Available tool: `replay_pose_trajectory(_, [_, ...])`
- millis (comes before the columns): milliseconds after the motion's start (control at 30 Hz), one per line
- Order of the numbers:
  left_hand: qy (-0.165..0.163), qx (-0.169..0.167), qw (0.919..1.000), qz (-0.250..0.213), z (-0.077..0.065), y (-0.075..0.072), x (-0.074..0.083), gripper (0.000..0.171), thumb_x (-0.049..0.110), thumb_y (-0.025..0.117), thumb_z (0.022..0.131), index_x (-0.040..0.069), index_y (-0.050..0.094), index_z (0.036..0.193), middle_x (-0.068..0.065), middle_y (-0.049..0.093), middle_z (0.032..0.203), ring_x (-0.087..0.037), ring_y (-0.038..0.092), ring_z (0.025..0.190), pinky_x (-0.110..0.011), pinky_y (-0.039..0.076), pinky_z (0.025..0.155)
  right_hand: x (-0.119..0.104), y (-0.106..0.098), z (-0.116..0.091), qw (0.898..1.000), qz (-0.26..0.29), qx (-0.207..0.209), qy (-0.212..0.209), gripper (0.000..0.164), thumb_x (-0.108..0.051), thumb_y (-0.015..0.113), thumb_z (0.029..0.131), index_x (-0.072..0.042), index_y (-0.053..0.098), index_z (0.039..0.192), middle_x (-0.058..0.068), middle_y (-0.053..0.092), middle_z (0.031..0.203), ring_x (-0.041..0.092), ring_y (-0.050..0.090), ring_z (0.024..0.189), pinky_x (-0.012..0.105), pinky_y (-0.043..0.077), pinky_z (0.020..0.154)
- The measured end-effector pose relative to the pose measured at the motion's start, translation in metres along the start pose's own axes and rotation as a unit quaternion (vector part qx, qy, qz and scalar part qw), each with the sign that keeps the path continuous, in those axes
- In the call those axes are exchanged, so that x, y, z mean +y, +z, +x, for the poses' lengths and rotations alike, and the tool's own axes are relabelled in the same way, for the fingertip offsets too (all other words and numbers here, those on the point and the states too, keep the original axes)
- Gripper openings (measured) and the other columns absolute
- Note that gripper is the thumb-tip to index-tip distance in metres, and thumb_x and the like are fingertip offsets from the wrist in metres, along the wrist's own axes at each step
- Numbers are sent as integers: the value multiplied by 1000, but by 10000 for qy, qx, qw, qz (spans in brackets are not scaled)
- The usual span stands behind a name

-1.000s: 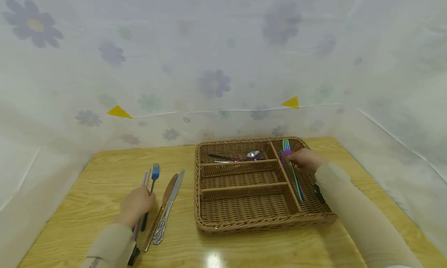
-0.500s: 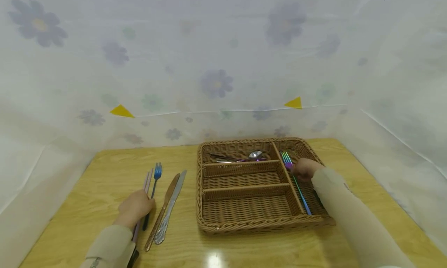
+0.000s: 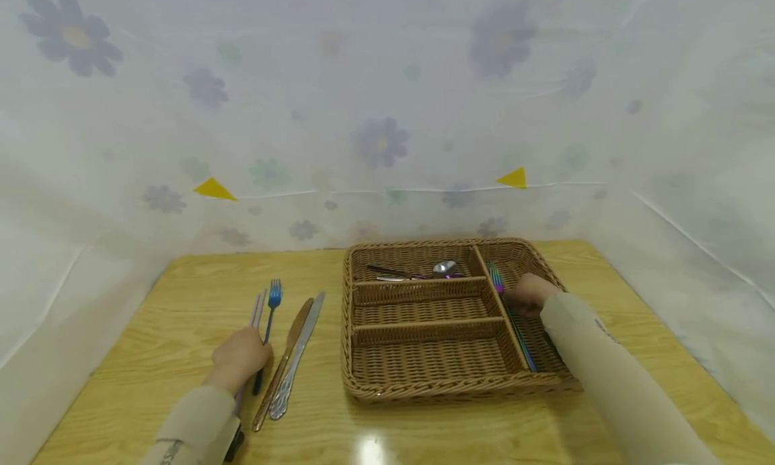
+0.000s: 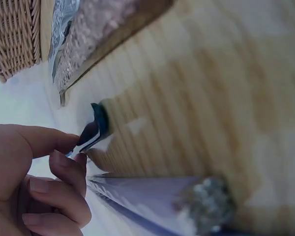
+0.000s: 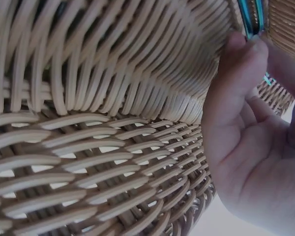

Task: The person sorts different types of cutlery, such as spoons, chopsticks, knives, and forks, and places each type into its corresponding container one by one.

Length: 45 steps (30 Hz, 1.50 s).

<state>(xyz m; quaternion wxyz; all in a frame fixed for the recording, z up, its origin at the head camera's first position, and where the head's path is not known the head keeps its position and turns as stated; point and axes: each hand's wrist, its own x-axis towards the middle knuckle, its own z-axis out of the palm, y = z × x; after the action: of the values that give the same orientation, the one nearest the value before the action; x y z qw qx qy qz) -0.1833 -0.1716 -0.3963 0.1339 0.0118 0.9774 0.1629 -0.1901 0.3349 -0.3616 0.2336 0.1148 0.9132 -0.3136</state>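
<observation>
My left hand (image 3: 241, 354) is low over the left of the table, thumb and index finger pinching the handle of a blue fork (image 3: 275, 297). In the left wrist view that dark blue handle (image 4: 96, 128) shows between the fingertips. A pair of pale purple chopsticks (image 3: 257, 311) lies beside it, partly under the hand. My right hand (image 3: 531, 293) is down in the right compartment of a wicker cutlery basket (image 3: 424, 392). It pinches a rainbow-coloured fork (image 3: 496, 278), which lies lengthwise along the divider, tines away from me. The fingers hide part of its handle.
To the right of the blue fork lie a copper-coloured knife (image 3: 282, 367) and a silver knife (image 3: 299, 357) with an ornate handle. The basket's back compartment holds a spoon (image 3: 444, 268) and other slim cutlery. A floral cloth (image 3: 375, 142) hangs behind the table.
The right hand has lowered the rainbow fork from above the right compartment down into it, beside the divider. The left hand has stayed nearly in place at the blue fork.
</observation>
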Motion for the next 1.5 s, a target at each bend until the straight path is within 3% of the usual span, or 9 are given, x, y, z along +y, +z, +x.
replay_pose_trajectory(333, [78, -152, 9986, 500, 5, 4, 8, 32, 22, 48, 91, 5, 54, 65, -8, 54, 64, -19, 49, 55, -30, 40, 49, -3, -4, -3, 9978, 547, 363, -37, 42, -23, 43, 98, -14, 42, 57, -5, 39, 46, 7, 33, 40, 23, 34, 41])
replay_pose_trajectory(667, [757, -184, 9940, 772, 0, -4, 16, 19, 18, 48, 94, 9, 56, 79, -6, 49, 70, -19, 45, 59, -30, 37, 48, -1, -5, 0, 9976, 545, 417, -50, 43, -25, 44, 97, -15, 43, 55, -5, 40, 45, 7, 31, 39, 23, 32, 40])
replay_pose_trajectory(900, [425, 315, 9984, -220, -4, -5, 26, 37, 25, 35, 92, 8, 50, 63, -6, 51, 62, -18, 44, 53, -30, 34, 45, -10, -3, 5, 9937, 829, 733, -166, 40, -19, 45, 94, -16, 41, 54, -4, 41, 46, 8, 33, 40, 25, 35, 44])
replay_pose_trajectory(1067, [562, 297, 9958, -651, -8, -8, 40, 33, 23, 34, 92, 6, 53, 71, -6, 51, 65, -19, 45, 57, -30, 34, 49, -22, 2, 5, 9917, 728, 1033, -254, 38, -18, 48, 91, -14, 47, 54, -1, 50, 46, 10, 42, 40, 29, 44, 49])
replay_pose_trajectory(1167, [692, 243, 9929, -937, -12, -10, 47, 31, 21, 33, 93, 6, 52, 74, -6, 49, 65, -18, 44, 57, -29, 33, 50, -33, 5, -2, 9911, 444, 1197, -372, 31, -20, 49, 92, -1, 62, 71, 14, 67, 69, 15, 59, 52, 34, 53, 59])
replay_pose_trajectory(1267, [788, 242, 9901, -1138, -14, -10, 54, 31, 20, 31, 94, 7, 48, 72, -4, 47, 64, -17, 42, 55, -28, 32, 49, -43, 6, -11, 9887, 77, 1411, -490, 35, -22, 47, 94, 7, 66, 91, 21, 70, 87, 18, 63, 64, 37, 54, 67])
replay_pose_trajectory(1333, [820, 202, 9887, -1242, -15, -11, 58, 31, 19, 30, 95, 8, 45, 71, -3, 44, 62, -15, 38, 53, -27, 32, 48, -48, 6, -14, 9864, -44, 1536, -585, 36, -23, 46, 95, 6, 67, 95, 17, 68, 77, 15, 58, 57, 34, 50, 61])
replay_pose_trajectory(1400, [839, 190, 9872, -1342, -17, -12, 64, 30, 19, 30, 96, 9, 44, 71, -3, 42, 62, -14, 36, 53, -27, 31, 48, -52, 6, -15, 9843, -161, 1646, -610, 37, -24, 45, 96, 1, 67, 79, 7, 59, 56, 13, 48, 48, 30, 43, 56])
replay_pose_trajectory(1500, [859, 174, 9849, -1490, -18, -12, 72, 30, 20, 30, 96, 9, 44, 73, -3, 42, 61, -14, 35, 50, -26, 31, 47, -61, 9, -15, 9842, -96, 1662, -595, 39, -28, 45, 96, -8, 57, 65, -3, 43, 45, 11, 39, 42, 28, 39, 51])
